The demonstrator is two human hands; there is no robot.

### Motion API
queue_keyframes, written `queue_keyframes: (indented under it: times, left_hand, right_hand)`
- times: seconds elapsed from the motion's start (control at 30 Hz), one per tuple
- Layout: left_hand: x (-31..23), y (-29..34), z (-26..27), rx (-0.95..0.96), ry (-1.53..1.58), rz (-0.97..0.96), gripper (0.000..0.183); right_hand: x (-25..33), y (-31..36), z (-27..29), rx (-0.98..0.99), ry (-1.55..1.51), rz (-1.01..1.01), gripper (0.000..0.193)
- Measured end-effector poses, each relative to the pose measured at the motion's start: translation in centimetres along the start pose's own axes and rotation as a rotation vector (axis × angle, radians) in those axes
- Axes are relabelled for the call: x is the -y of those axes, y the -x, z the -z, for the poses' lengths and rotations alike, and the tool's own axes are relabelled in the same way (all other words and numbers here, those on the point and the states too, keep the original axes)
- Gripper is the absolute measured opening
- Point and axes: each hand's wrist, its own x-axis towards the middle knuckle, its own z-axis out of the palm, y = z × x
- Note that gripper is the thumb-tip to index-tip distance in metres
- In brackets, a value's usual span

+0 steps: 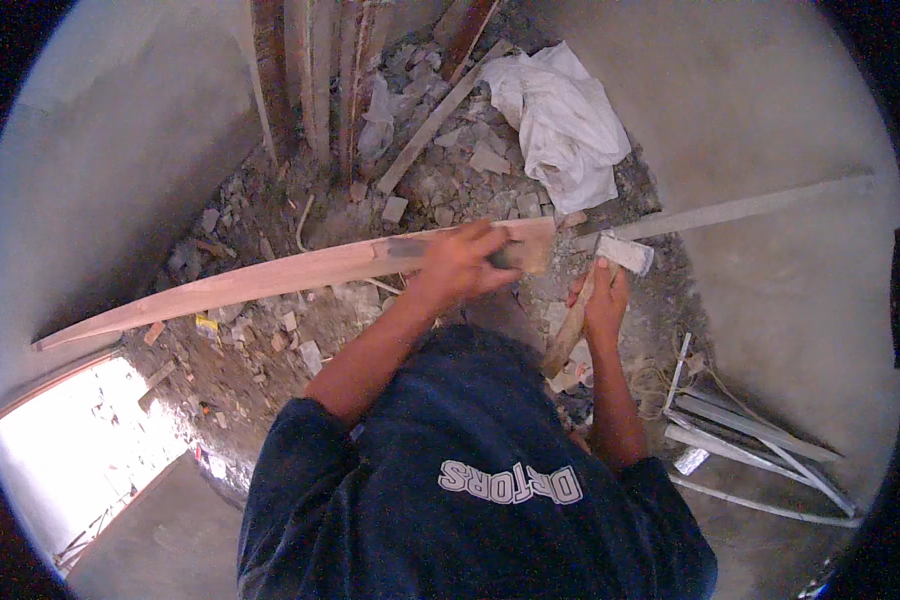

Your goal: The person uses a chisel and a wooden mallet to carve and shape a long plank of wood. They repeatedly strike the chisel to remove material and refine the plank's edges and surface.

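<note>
A long, pale wooden plank (pixel 300 272) lies across in front of me, its left end reaching toward the left wall. My left hand (pixel 462 265) is closed on it near its right end, fingers bent over its face. Dark patches show on the wood on both sides of this hand; whether they are marks, shadow or a thing under the palm I cannot tell. To the right, my right hand (pixel 605 298) grips a hammer (pixel 625 254) high on its wooden handle, close under the pale, block-shaped head. The head is just beyond the plank's right end.
Broken rubble (pixel 470 150) covers the floor. A white sack (pixel 565 125) lies at the back, near upright boards (pixel 315 90). A grey strip (pixel 740 208) leans on the right wall. Thin frame pieces (pixel 750 430) lie at lower right. Bright light enters an opening (pixel 80 450) at lower left.
</note>
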Motion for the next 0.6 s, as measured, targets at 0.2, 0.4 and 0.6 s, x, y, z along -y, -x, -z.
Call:
queue_keyframes:
  times: [0.2, 0.4, 0.6]
  left_hand:
    - [-0.3, -0.2, -3.1, 0.089, -0.027, 0.022, 0.05]
    - [-0.1, -1.1, -4.4, 0.103, -0.068, 0.071, 0.051]
    - [0.9, -1.3, -5.6, 0.054, -0.081, 0.066, 0.051]
  right_hand:
    - [-1.8, 2.9, 0.9, -0.068, 0.0, -0.005, 0.029]
    - [-2.3, 1.8, 1.1, 0.016, 0.053, -0.012, 0.029]
    - [-0.4, 0.2, -0.1, 0.113, 0.034, -0.01, 0.03]
